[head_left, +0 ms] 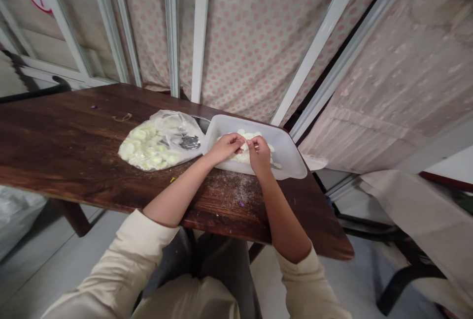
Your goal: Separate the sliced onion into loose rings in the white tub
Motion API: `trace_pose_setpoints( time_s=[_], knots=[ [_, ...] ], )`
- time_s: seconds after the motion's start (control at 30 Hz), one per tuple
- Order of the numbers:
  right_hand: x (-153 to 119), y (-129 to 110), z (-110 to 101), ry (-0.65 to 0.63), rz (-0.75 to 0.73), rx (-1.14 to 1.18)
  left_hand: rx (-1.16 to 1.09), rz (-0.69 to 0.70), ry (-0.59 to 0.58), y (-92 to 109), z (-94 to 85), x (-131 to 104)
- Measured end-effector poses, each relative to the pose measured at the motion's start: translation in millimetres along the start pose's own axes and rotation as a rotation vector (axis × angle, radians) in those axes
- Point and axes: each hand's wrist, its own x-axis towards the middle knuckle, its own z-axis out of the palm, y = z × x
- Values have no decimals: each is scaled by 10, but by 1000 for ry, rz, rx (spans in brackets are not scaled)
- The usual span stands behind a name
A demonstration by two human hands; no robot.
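Observation:
Over a white plastic tub (288,154), my left hand (228,146) and my right hand (259,152) meet with fingertips pinched together. Between them is a small pale piece (245,145), whose kind is too small to make out. Several similar white, thin round pieces (244,157) lie in the tub beneath my hands, partly hidden by them. Left of the tub rests a clear plastic bag (173,124) filled with pale green-white slices (142,144); it is close to the tub's left end.
The dark wooden table (66,137) carries a scatter of white grains (236,188) in front of the tub. A thin string loop (122,117) lies at the back left. Behind stand a dotted curtain (254,38) and white frame bars. A black chair (402,279) is at the right.

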Motion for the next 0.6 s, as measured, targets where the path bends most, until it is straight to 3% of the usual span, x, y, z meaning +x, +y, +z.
trace_pose_setpoints(
  time_s=[0.37, 0.6],
  knots=[
    [25, 71, -15, 241, 224, 52, -7, 11, 101, -6, 2, 6],
    [21, -10, -26, -36, 54, -24, -101, 124, 76, -14, -3, -5]
  ],
)
